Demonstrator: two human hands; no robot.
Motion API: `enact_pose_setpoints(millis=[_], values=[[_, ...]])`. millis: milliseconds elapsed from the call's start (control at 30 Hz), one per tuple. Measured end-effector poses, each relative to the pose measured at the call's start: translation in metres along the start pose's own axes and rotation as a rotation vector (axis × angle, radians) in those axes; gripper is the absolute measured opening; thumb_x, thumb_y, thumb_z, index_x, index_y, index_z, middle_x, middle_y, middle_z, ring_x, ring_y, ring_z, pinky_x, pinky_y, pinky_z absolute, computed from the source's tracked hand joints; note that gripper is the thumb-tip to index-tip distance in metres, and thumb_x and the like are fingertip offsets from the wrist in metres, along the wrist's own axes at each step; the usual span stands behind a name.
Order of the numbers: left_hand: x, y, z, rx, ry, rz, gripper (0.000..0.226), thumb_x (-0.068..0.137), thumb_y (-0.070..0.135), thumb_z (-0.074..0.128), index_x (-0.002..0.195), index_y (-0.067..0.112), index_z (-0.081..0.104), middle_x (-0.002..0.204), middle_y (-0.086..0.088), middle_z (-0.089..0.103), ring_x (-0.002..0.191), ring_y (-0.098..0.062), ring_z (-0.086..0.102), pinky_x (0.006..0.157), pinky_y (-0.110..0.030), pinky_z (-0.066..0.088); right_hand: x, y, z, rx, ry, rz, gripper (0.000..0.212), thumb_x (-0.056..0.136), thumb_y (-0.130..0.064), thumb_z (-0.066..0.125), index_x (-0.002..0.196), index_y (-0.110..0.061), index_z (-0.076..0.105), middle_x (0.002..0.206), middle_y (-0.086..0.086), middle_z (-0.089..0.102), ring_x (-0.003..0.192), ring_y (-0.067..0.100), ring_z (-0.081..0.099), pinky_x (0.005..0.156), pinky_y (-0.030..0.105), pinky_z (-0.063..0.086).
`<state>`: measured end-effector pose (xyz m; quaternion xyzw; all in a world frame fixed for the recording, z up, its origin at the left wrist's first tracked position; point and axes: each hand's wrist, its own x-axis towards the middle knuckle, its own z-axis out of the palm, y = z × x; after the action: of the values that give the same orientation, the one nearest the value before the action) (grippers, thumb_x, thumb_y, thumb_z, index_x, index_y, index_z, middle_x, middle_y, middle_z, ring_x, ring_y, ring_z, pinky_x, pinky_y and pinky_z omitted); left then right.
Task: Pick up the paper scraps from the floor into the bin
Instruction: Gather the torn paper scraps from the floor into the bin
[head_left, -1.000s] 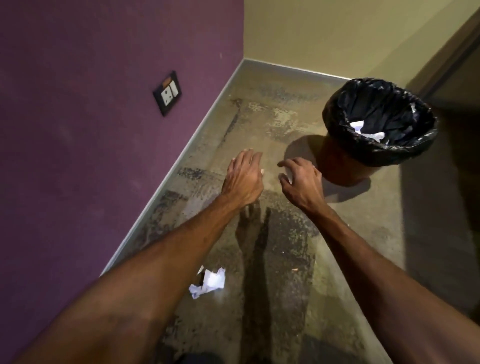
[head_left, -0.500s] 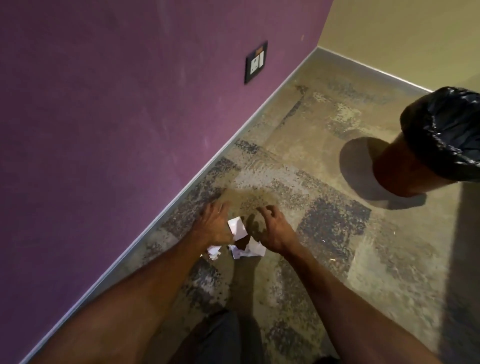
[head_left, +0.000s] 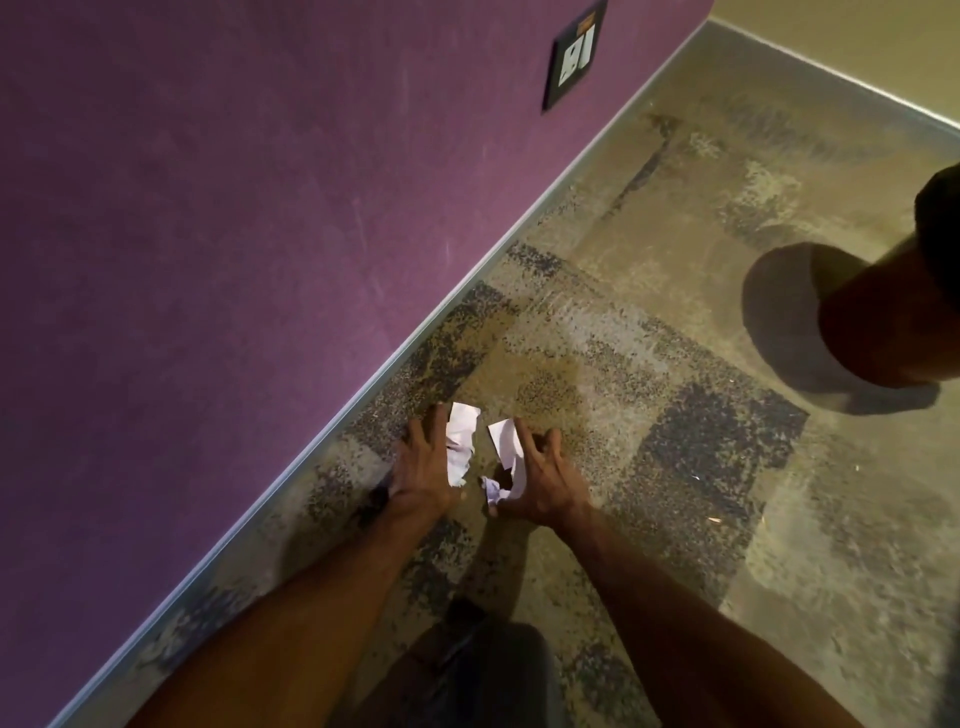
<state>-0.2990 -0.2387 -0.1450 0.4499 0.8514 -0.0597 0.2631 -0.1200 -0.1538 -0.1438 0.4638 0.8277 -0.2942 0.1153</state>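
Paper scraps (head_left: 460, 457) lay on the floor (head_left: 675, 467) right between your two hands, close to the foot of the purple wall (head_left: 234, 260).

Your left hand (head_left: 423, 462) reached forward palm down, its fingers (head_left: 434, 421) fairly straight and spread. The larger scrap (head_left: 462, 441) sat against the thumb side of those fingers, its top edge level with their tips. The thumb was hidden, so I cannot tell whether you gripped that scrap or only touched it.

Your right hand (head_left: 545, 478) came in from the other side with its fingers (head_left: 524, 441) bent like a claw. They were curled round the second scrap (head_left: 505, 440), which stood up along your index finger. A small crumpled scrap (head_left: 492, 489) sat just below it, beside your right thumb, and whether the thumb touched it is unclear.

Both forearms ran out straight from the bottom of the view, with your knee (head_left: 467, 670) between them.

To the left of your left fingers, the baseboard (head_left: 363, 395) ran near your knuckles, leaving only a narrow strip of carpet. Ahead of your fingertips and to the right of your right hand, open floor stretched away. The bin (head_left: 893, 322) stood well apart, far to the right of your right fingers and cut off by the frame edge. A wall socket (head_left: 574, 57) sat high on the wall, far beyond your fingertips.
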Motion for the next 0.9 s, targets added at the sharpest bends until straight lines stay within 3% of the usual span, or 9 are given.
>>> enact_pose_setpoints(millis=[67, 167, 300, 433, 533, 700, 800, 900], values=[[0.004, 0.001, 0.001, -0.043, 0.055, -0.024, 0.121, 0.072, 0.048, 0.090, 0.159, 0.025, 0.008, 0.149, -0.019, 0.039, 0.126, -0.040, 0.057, 0.097, -0.046, 0.056, 0.006, -0.011, 0.001, -0.007, 0.031, -0.052, 0.114, 0.072, -0.072, 0.080, 0.162, -0.021, 0.033, 0.142, 0.017, 0.040, 0.112, 0.041, 0.061, 0.085, 0.048, 0.061], [0.004, 0.003, -0.002, -0.091, 0.076, -0.028, 0.100, 0.078, 0.022, 0.088, 0.148, 0.022, 0.017, 0.140, -0.018, 0.049, 0.116, -0.037, 0.064, 0.090, -0.043, 0.059, 0.012, -0.019, 0.002, 0.074, 0.047, -0.098, 0.065, 0.084, -0.053, 0.079, 0.134, -0.021, 0.054, 0.133, 0.009, 0.046, 0.105, 0.034, 0.062, 0.081, 0.044, 0.063], [0.008, 0.004, -0.011, -0.159, 0.067, 0.028, 0.092, 0.079, 0.003, 0.084, 0.150, 0.018, 0.026, 0.137, -0.017, 0.053, 0.111, -0.040, 0.067, 0.088, -0.045, 0.059, 0.018, -0.015, 0.000, 0.142, 0.054, -0.110, 0.027, 0.097, -0.029, 0.075, 0.117, -0.010, 0.071, 0.133, 0.011, 0.057, 0.100, 0.031, 0.069, 0.076, 0.025, 0.044], [0.011, 0.004, -0.017, -0.189, 0.123, 0.045, 0.071, 0.080, -0.001, 0.079, 0.136, 0.018, 0.040, 0.130, -0.011, 0.058, 0.105, -0.033, 0.068, 0.085, -0.042, 0.061, 0.019, -0.004, -0.009, 0.207, 0.081, -0.066, 0.021, 0.096, -0.024, 0.073, 0.109, -0.007, 0.075, 0.108, 0.014, 0.070, 0.093, 0.035, 0.069, 0.072, 0.027, 0.037], [0.014, 0.007, -0.024, -0.224, 0.122, 0.021, 0.056, 0.086, -0.001, 0.074, 0.135, 0.017, 0.052, 0.135, -0.008, 0.058, 0.112, -0.032, 0.067, 0.090, -0.042, 0.060, 0.015, 0.001, -0.021, 0.272, 0.155, -0.006, 0.024, 0.096, -0.028, 0.076, 0.099, -0.005, 0.074, 0.087, 0.007, 0.064, 0.078, 0.029, 0.063, 0.061, 0.026, 0.032], [0.017, 0.013, -0.038, -0.266, 0.084, -0.020, 0.039, 0.093, 0.011, 0.072, 0.131, 0.015, 0.061, 0.136, -0.010, 0.061, 0.120, -0.034, 0.065, 0.096, -0.045, 0.058, 0.019, 0.008, -0.041, 0.333, 0.183, 0.067, 0.027, 0.093, -0.039, 0.077, 0.095, -0.012, 0.076, 0.085, 0.005, 0.071, 0.071, 0.023, 0.064, 0.053, 0.025, 0.034], [0.014, 0.018, -0.039, -0.191, 0.054, -0.034, 0.048, 0.094, 0.016, 0.072, 0.139, 0.015, 0.054, 0.143, -0.011, 0.055, 0.123, -0.034, 0.063, 0.097, -0.044, 0.057, 0.027, 0.008, -0.050, 0.326, 0.150, 0.085, 0.021, 0.090, -0.032, 0.076, 0.096, -0.012, 0.080, 0.080, 0.004, 0.073, 0.071, 0.025, 0.068, 0.051, 0.023, 0.036], [0.007, 0.018, -0.026, -0.121, 0.012, -0.008, 0.077, 0.094, 0.029, 0.075, 0.155, 0.014, 0.029, 0.161, -0.015, 0.035, 0.127, -0.035, 0.060, 0.093, -0.042, 0.059, 0.031, 0.001, -0.050, 0.265, 0.124, 0.041, 0.026, 0.090, -0.036, 0.079, 0.092, -0.011, 0.075, 0.077, 0.001, 0.066, 0.068, 0.022, 0.063, 0.049, 0.019, 0.030]])
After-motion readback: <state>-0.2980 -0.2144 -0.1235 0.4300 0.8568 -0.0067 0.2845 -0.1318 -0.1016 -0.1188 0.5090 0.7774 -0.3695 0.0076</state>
